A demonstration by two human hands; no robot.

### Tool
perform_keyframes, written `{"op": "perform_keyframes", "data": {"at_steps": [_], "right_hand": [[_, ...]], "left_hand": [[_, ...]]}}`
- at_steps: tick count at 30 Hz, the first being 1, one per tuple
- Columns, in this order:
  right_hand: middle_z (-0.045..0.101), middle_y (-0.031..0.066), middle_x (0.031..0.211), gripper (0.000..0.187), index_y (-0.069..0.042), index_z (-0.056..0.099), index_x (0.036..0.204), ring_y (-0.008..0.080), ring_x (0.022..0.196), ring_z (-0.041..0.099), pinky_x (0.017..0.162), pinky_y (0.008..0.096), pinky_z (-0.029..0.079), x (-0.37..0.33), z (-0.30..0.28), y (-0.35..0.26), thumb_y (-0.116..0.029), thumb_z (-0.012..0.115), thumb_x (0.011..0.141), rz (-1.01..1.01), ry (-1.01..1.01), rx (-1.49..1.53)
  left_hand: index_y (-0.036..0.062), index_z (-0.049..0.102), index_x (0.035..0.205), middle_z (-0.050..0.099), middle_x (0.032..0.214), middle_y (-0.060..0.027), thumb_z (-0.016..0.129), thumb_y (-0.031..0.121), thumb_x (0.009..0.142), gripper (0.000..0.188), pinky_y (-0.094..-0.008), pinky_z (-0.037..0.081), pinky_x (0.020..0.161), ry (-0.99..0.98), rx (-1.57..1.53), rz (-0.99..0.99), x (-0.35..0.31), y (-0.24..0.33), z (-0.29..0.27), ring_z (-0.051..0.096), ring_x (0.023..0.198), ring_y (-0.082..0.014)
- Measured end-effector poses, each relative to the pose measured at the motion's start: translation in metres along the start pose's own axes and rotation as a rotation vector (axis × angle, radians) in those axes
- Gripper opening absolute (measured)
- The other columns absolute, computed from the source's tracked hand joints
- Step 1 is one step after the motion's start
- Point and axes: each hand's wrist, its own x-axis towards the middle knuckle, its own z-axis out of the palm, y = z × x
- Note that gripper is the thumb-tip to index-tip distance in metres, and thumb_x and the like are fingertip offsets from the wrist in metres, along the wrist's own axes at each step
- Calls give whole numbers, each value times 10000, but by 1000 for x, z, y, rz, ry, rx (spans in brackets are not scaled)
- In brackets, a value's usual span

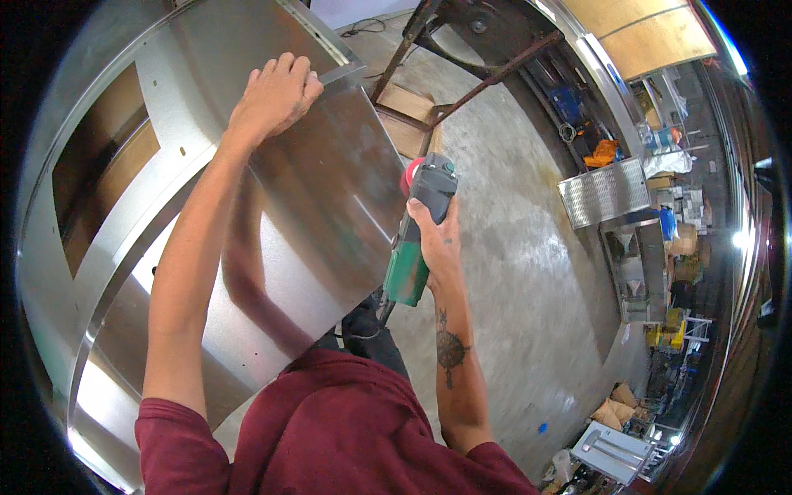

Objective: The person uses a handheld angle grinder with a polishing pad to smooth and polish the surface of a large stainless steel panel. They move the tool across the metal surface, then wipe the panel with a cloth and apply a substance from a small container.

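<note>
Reaching out from one maroon shirt (330, 421), two bare forearms (186, 272) passed over the work. The right hand (440, 235) had its grip wrapped round one green-and-grey angle grinder (404, 272), which stood just beside the right edge of one large sheet-metal casing (330, 198). At the grinder's head, one pinkish-red disc (412, 171) sat right by that edge; whether the two touched could not be told. The left hand (276, 97) rested on the casing near its upper right corner, fingers bent together; whether that grip clasped anything underneath was hidden. Toward the left, the casing had one big four-sided cutout (107, 173) with two small slots (182, 151) beside it. Room was tight between disc and edge, but right of the grinder the grey floor (511, 272) stretched broadly, with one small blue scrap (543, 428) on it. Beyond the casing's corner stood one rusty metal frame (499, 70), near some brown cardboard (402, 101). Farther right, one perforated metal panel (606, 194) leaned below one orange cloth (605, 153); the mixed goods along the rim were too small to count.
</note>
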Motion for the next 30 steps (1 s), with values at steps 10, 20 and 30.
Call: {"op": "perform_keyframes", "data": {"at_steps": [10, 20, 30], "right_hand": [[676, 89, 1279, 778, -132, 407, 1670, 163, 917, 687, 713, 344, 600, 28, -19, 46, -219, 818, 1015, 48, 100, 17], [661, 72, 1257, 745, -114, 450, 1643, 170, 998, 685, 758, 358, 604, 47, -53, 111, -243, 820, 1009, 106, 252, -38], [667, 113, 911, 565, -116, 485, 1485, 249, 652, 708, 553, 416, 618, 46, -102, 147, -277, 770, 1023, 202, 350, 19]], "left_hand": [[67, 620, 1215, 668, 1228, -193, 507, 378, 1155, 336, -591, 520, 1019, -37, -4, -15, 27, -34, 76, 673, 1192, -412], [57, 601, 1231, 654, 1241, -206, 489, 349, 1168, 319, -614, 527, 982, -40, 11, 2, 45, -64, 138, 656, 1193, -441], [17, 627, 1209, 646, 1175, -194, 635, 210, 1124, 211, -503, 532, 981, 169, -251, 110, 38, -71, 149, 646, 1109, -389]]}}
